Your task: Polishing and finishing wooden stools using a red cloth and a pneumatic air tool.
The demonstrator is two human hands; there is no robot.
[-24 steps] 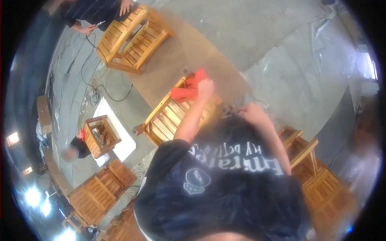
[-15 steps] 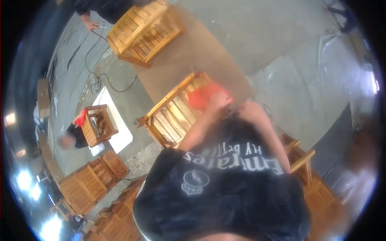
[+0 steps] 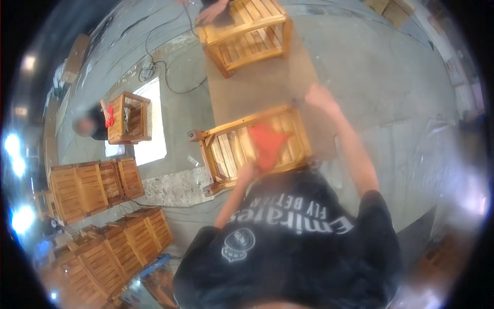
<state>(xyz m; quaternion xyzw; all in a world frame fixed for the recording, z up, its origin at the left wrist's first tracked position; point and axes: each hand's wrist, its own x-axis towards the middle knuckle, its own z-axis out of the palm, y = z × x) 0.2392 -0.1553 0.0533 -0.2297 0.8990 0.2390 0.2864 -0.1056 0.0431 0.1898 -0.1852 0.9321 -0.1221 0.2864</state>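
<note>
Head view: you are wiping the wooden stool with the red cloth.

Your left hand (image 3: 248, 170) is holding the red cloth (image 3: 267, 144) on the slats of the wooden stool (image 3: 226, 149); the cloth is now lying nearer your body than a moment ago; your right hand (image 3: 316, 96) is now reaching out to the stool's far corner, and I cannot tell if it is gripping; the stool is sitting on the brown board (image 3: 262, 82) right in front of you; so the wiping seems to be moving along the slats.
</note>
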